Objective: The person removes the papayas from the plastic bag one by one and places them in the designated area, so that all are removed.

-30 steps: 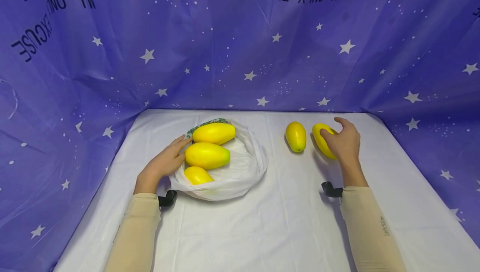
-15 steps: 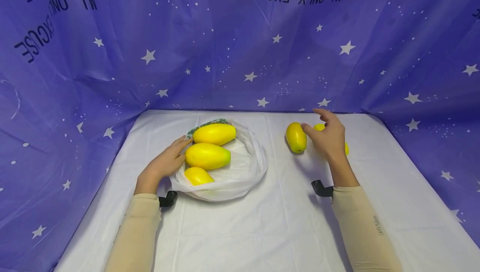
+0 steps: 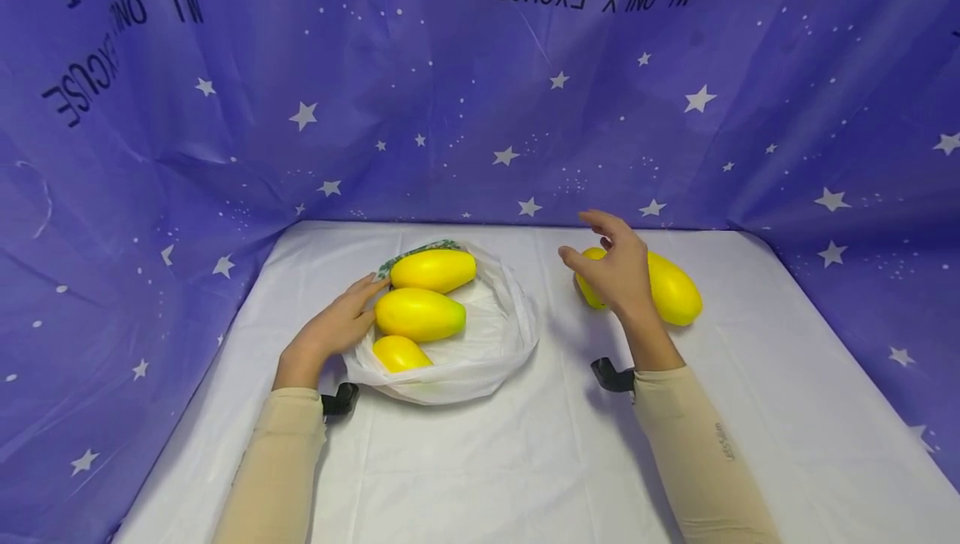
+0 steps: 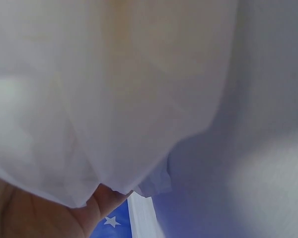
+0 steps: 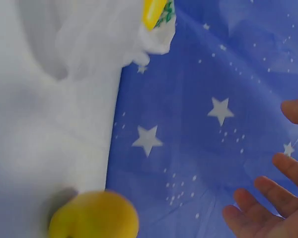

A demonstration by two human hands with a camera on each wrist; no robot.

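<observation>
A white plastic bag (image 3: 487,381) lies spread with its mouth up, left of the middle of the table. Three yellow papayas show in it: a back one (image 3: 435,270), a middle one (image 3: 418,315) and a partly covered front one (image 3: 401,354). My left hand (image 3: 333,329) rests at the bag's left rim with extended fingers; the bag hides part of it in the left wrist view. Over the table's right half my right hand (image 3: 618,269) hovers, fingers spread and holding nothing. It partly covers one papaya (image 3: 590,298); another papaya (image 3: 673,290) lies to its right.
A white cloth (image 3: 480,469) covers the table. Behind and on both sides hangs a blue-purple curtain (image 3: 420,94) with white stars. Each wrist carries a black mount, such as the right mount (image 3: 611,375).
My right hand has moved left, away from the rightmost papaya and over the one beside it. The left hand, the bag and the papayas have kept their places.
</observation>
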